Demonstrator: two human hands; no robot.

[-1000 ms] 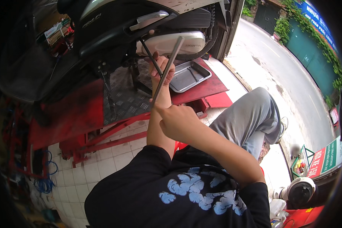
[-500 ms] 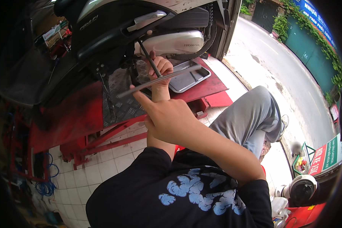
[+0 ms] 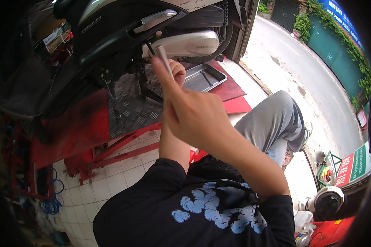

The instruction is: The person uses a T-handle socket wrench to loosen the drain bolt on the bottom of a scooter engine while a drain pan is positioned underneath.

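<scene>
By the straight pointer finger of your right hand (image 3: 196, 117), a metal bar (image 3: 165, 59) is out: work looks unfinished. Your left hand (image 3: 178, 73) curls; I can't tell what either pinches.

And white letters are running across the blue sign (image 3: 343, 18) at upper right, while white letters and numerals are filling the red-and-green board (image 3: 353, 165) below it! Over on the scooter (image 3: 127, 26), pale lettering is lining the black side panel (image 3: 111, 39), and a maker's name is sitting upside down on the silver engine cover (image 3: 181, 44).
</scene>
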